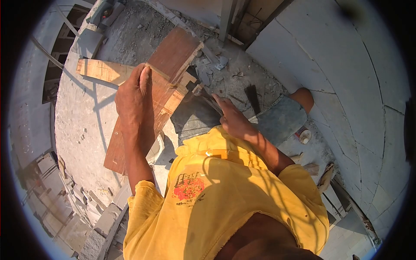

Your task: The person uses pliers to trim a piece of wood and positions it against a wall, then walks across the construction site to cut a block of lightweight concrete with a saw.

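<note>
My left hand (135, 97) is closed on a reddish-brown board (173, 52), which lies slanted across the left and middle of the view. A paler wood strip (104, 71) crosses it and sticks out to the left. Short light wood pieces (174, 100) sit on the board near its right edge. My right hand (233, 116) is wrapped round the handle of a tool (206, 96), whose head is beside the board's right edge. The tool's exact kind is hard to tell.
A wall of pale panels (320, 65) rises at the right. Rubble (134, 34) and a dark brush-like thing (252, 99) lie on the dusty ground. A small can (305, 136) stands near my leg. Broken blocks (106, 220) are at the lower left.
</note>
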`<state>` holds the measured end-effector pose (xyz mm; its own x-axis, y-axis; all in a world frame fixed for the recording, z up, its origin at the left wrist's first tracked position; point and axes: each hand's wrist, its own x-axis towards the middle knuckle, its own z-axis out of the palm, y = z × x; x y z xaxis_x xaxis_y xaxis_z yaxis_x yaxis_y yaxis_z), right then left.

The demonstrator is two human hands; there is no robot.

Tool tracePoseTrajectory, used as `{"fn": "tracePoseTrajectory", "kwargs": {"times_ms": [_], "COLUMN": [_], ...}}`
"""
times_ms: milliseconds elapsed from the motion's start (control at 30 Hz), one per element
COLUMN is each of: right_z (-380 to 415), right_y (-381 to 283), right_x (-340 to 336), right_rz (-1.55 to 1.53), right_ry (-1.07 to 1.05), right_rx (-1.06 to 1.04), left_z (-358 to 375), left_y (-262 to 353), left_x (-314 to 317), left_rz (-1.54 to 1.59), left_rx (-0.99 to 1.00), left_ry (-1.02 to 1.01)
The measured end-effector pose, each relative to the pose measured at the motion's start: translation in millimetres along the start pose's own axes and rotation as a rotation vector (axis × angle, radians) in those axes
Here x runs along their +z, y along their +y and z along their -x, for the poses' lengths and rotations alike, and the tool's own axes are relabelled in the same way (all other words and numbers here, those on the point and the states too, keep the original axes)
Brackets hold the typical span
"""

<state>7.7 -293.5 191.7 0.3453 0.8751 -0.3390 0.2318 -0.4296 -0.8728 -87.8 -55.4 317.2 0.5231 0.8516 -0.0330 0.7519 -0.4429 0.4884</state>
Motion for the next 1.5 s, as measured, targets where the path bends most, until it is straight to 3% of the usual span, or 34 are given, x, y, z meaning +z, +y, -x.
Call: {"fn": "tracePoseTrajectory", "kwargs": {"times_ms": [200,300,400,467,533,600,700,833,933,967,1033,1100,1167,1233,1267,1367,1500], "right_z": [-11,-15,-15,-13,-14,-16,-23,-39,-45,-44,-41,-31,-27,-21,-19,-13,-10], "right_y": [-15,-12,-22,-11,-16,-30,-41,-22,-26,-40,-40,-14,6,-4,-9,-10,-9], "right_x": [1,10,9,17,16,13,14,25,22,19,24,22,13,-7,-13,-14,-4], "right_rz": [-0.016,0.049,-0.101,0.250,0.377,0.269,0.158,0.048,0.014,0.037,0.042,0.045,0.275,0.364,0.413,0.456,0.190], "right_ry": [0.023,0.089,-0.029,0.107,0.154,0.108,0.125,0.128,0.018,-0.041,0.032,0.141,0.195,0.036,-0.041,-0.075,0.037], "right_rx": [-0.092,-0.252,-0.126,-0.397,-0.415,-0.179,-0.221,-0.363,-0.516,-0.572,-0.501,-0.387,-0.251,-0.113,-0.041,-0.123,-0.247], "left_z": [7,9,10,15,15,12,12,23,41,47,45,29,14,6,0,-2,8], "left_y": [-10,-12,-18,-14,-18,-39,-57,-59,-76,-91,-101,-117,-138,-128,-126,-78,-33], "left_x": [0,-1,2,-1,-1,-1,-4,-8,42,67,59,14,-18,-35,-38,-44,-33], "left_rz": [-0.046,-0.044,-0.066,-0.079,-0.069,-0.042,0.065,0.647,0.930,0.890,0.883,0.793,0.501,0.255,0.179,-0.119,-0.108], "left_rx": [0.022,0.012,0.016,-0.002,-0.011,-0.011,0.011,-0.117,-0.426,-0.261,-0.405,-0.395,-0.125,-0.076,-0.052,-0.012,-0.007], "left_ry": [-0.001,-0.001,-0.007,-0.012,-0.007,0.002,0.027,-0.184,-0.557,-0.557,-0.387,-0.254,-0.047,0.167,0.205,0.184,0.125]}}
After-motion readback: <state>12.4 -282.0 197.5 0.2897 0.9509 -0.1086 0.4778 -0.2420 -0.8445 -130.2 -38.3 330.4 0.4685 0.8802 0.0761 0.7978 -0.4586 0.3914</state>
